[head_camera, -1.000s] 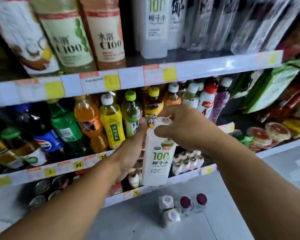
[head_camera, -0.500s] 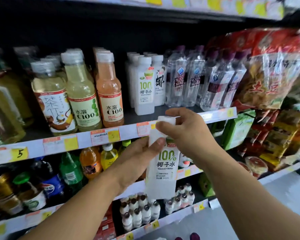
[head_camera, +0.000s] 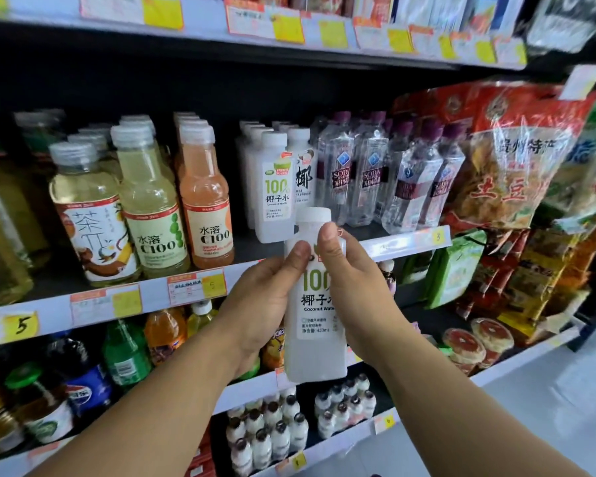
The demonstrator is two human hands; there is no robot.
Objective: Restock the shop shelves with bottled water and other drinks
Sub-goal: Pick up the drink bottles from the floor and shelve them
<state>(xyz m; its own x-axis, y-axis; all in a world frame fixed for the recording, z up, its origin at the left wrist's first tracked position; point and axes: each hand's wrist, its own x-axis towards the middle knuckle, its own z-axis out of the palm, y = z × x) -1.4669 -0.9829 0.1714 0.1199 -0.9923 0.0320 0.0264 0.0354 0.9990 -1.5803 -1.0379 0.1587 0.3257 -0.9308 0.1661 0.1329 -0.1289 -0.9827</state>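
Shelving step: left hand (head_camera: 258,304) and right hand (head_camera: 355,290) clasp the white plastic coconut-water bottle (head_camera: 315,325), fingers curled round it, below the matching white bottles (head_camera: 276,187); next, lift into that row.

A white coconut water bottle (head_camera: 315,304), capped and upright, is held in front of the shelf edge (head_camera: 406,241). Green "100" lettering is seen on its label. Matching bottles (head_camera: 272,187) are ranged on the shelf just behind it.
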